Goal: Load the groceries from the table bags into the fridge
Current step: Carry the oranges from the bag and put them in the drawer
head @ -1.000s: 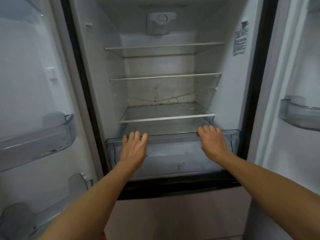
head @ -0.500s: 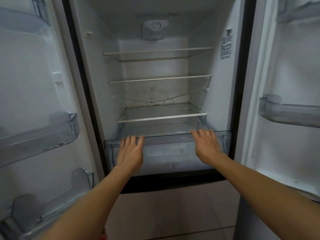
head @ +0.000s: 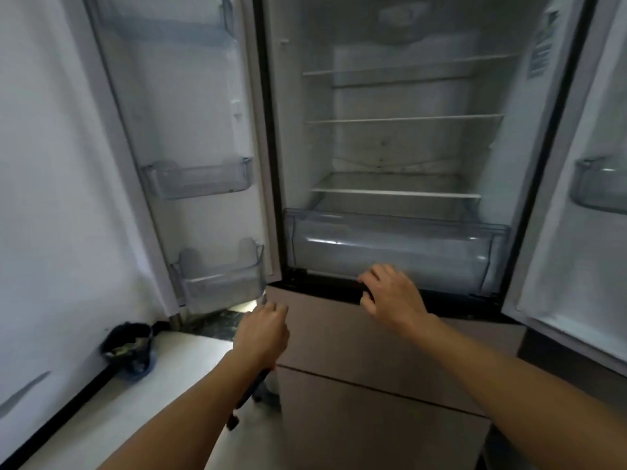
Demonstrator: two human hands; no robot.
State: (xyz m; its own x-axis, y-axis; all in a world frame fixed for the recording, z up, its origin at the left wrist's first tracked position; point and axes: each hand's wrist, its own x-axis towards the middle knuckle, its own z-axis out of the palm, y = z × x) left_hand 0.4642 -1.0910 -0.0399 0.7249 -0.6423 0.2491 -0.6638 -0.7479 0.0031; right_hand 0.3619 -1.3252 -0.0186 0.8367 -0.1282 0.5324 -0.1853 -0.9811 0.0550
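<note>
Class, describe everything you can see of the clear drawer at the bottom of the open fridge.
The clear drawer is a wide, see-through plastic bin, bluish, with a curved front and flat rim. It sits level at the foot of the fridge compartment, under the lowest shelf, nearly wall to wall. Nothing shows inside. The right hand is at its lower front edge, fingers curled by the black ledge; contact cannot be told.

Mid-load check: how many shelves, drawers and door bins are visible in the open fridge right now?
Shelves: 3
Crisper drawer: 1
Door bins: 4
Total: 8
</note>
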